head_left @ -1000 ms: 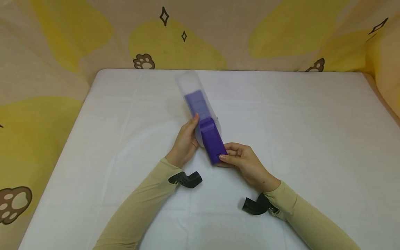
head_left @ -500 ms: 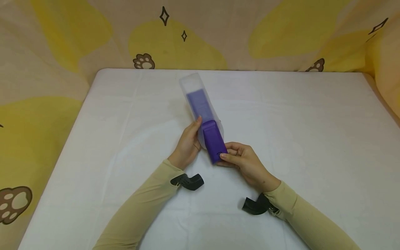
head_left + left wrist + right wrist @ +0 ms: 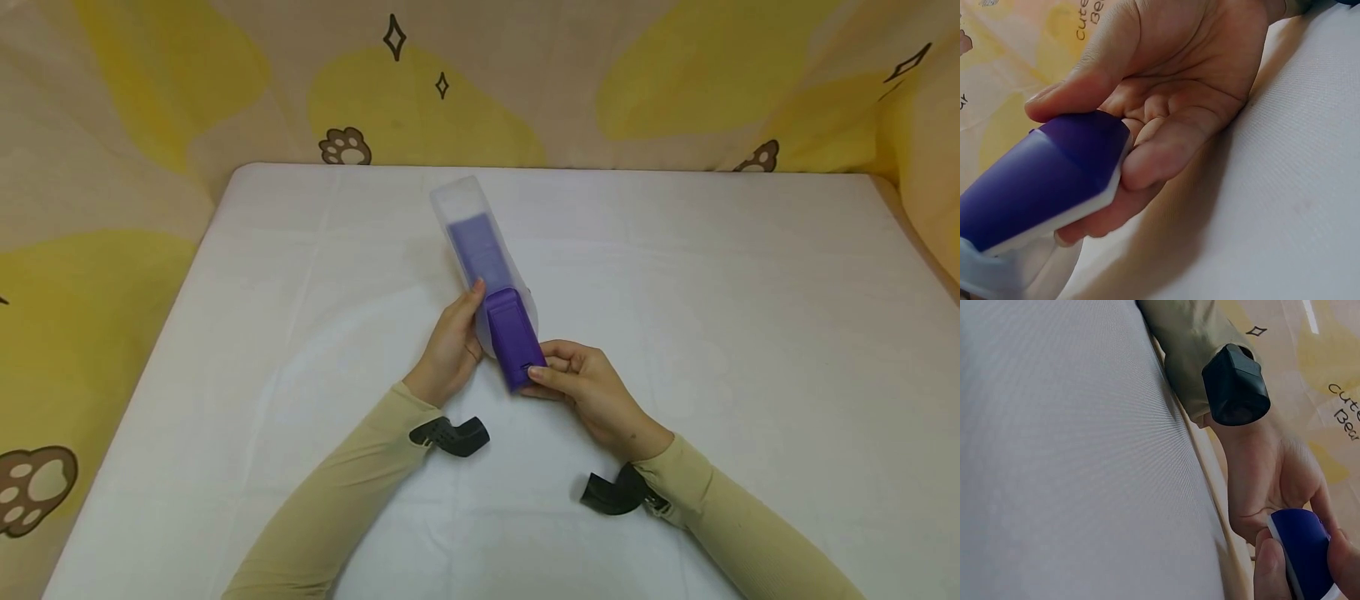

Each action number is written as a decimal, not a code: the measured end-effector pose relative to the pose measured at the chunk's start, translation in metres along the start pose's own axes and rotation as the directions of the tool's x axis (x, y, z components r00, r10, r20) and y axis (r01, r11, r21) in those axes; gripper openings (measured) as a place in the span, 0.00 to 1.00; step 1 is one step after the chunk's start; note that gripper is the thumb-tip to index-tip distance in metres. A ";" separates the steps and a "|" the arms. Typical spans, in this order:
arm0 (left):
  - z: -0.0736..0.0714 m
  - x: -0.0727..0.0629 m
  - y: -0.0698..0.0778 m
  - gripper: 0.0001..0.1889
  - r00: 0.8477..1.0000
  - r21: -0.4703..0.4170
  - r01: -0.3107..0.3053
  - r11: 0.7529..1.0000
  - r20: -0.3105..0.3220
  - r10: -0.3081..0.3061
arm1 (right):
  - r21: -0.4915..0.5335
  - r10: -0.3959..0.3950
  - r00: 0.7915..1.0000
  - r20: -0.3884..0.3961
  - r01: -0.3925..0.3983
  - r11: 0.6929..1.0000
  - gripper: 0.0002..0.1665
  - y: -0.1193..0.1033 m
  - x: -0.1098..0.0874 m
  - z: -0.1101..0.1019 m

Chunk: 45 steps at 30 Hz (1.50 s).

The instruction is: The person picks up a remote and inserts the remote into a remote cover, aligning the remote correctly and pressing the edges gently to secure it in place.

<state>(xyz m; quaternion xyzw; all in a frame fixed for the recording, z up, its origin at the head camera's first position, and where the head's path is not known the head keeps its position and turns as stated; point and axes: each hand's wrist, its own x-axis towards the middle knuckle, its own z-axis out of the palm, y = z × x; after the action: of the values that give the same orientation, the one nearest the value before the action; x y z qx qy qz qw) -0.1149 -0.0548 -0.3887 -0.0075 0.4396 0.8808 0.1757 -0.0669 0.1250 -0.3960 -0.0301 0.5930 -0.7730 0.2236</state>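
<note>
Slippage seemed possible: your right hand (image 3: 588, 385) only pinched the purple device (image 3: 513, 333), your left hand (image 3: 447, 348) gripping its translucent cover (image 3: 456, 200).

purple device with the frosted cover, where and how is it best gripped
Likely the near end of the purple handle, from the right, thumb on top: it is narrow and angles toward the person, and the right hand pinches it there, clear of the frosted cover.

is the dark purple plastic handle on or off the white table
Held off: the right hand grips the purple handle above the table in the left wrist view.
</note>
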 end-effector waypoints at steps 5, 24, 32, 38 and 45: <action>-0.001 0.001 0.003 0.15 1.000 -0.007 0.011 1.000 -0.017 -0.011 | 0.001 -0.009 1.000 0.008 0.009 1.000 0.20 0.000 0.000 0.000; -0.007 0.005 0.009 0.22 0.998 -0.022 -0.065 0.998 0.009 0.065 | -0.070 0.022 0.999 0.039 -0.020 0.997 0.20 -0.003 -0.001 0.000; -0.009 0.005 0.007 0.23 0.997 -0.008 -0.045 0.999 0.070 0.045 | -0.065 0.004 0.998 0.064 0.001 0.998 0.20 -0.002 -0.002 -0.001; -0.010 0.005 0.008 0.23 0.994 -0.011 -0.059 0.998 0.086 0.060 | -0.048 -0.005 0.997 0.078 0.009 0.999 0.21 -0.001 -0.002 -0.001; -0.010 0.004 0.009 0.23 0.996 -0.028 -0.046 0.999 0.073 0.048 | -0.030 0.011 0.998 0.068 -0.009 1.000 0.21 -0.001 -0.002 -0.001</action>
<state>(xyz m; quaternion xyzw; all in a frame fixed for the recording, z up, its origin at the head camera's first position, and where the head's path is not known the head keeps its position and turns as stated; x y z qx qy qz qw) -0.1231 -0.0665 -0.3887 0.0332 0.4213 0.8900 0.1710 -0.0654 0.1267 -0.3950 -0.0568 0.5966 -0.7615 0.2469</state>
